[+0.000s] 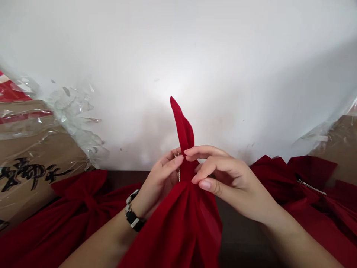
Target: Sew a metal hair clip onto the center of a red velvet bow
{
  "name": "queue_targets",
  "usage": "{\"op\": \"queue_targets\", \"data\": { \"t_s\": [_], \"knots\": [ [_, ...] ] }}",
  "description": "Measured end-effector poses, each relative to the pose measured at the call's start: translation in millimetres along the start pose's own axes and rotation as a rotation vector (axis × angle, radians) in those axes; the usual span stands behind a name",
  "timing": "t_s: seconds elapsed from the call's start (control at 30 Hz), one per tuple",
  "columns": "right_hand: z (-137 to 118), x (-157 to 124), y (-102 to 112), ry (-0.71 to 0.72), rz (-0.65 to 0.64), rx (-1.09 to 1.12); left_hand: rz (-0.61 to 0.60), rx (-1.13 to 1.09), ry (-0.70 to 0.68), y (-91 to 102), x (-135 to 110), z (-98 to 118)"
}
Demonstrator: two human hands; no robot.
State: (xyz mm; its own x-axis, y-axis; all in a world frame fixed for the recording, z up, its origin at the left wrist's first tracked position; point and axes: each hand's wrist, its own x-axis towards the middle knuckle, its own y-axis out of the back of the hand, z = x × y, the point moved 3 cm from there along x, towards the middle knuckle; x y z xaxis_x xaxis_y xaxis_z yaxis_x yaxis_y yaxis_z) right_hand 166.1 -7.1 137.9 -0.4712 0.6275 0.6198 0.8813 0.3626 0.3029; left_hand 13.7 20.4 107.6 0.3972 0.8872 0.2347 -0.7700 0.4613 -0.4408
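Note:
A gathered piece of red cloth [178,219] stands upright in front of me, cinched at a narrow middle band, with pleats fanning out below and one folded end pointing up. My left hand [164,169] is closed on its left side at the band, thumb in front and other fingers partly hidden behind. Thin pale strands [179,173] show beside the left thumb; I cannot tell what they are. My right hand [223,173] is at the band's right side, fingers curved and apart, the index fingertip at the cloth's edge. The thumb tip is clear of the cloth.
A red cloth bow [90,197] lies at left, before a plastic-wrapped cardboard box [36,149] with black writing. More red cloth [312,208] is heaped at right, a thin pale strip [312,187] on it, near another box [346,137]. Behind is a white wall [178,48].

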Motion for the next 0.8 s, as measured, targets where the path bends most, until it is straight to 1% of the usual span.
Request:
{"op": "queue_targets", "data": {
  "t_s": [0.07,0.1,0.23,0.33,0.4,0.53,0.57,0.63,0.7,0.8],
  "knots": [
    [0,0,0,0.011,0.009,-0.017,-0.036,-0.085,0.026,1.8,3,-1],
    [0,0,1,0.019,0.015,0.001,-0.05,-0.093,0.026,2.7,4,-2],
    [2,-1,8,0.033,0.037,0.161,-0.093,0.018,-0.062,5.2,1,3],
    [6,0,11,-0.004,0.048,0.269,-0.15,0.087,-0.063,4.6,-1,4],
    [9,1,11,-0.035,0.046,0.287,-0.166,0.126,-0.079,4.3,-2,3],
    [10,4,12,-0.08,0.067,0.12,-0.038,0.341,-0.249,4.4,-3,7],
    [10,4,12,-0.079,0.072,0.072,-0.021,0.392,-0.279,3.0,-4,8],
    [7,4,12,-0.057,0.08,0.011,-0.03,0.462,-0.308,-1.5,-9,9],
    [4,3,12,-0.027,0.087,-0.045,-0.052,0.501,-0.293,-5.6,-13,9],
    [-1,0,15,0.015,0.067,-0.139,-0.076,0.502,-0.182,-5.6,-19,3]
  ]
}}
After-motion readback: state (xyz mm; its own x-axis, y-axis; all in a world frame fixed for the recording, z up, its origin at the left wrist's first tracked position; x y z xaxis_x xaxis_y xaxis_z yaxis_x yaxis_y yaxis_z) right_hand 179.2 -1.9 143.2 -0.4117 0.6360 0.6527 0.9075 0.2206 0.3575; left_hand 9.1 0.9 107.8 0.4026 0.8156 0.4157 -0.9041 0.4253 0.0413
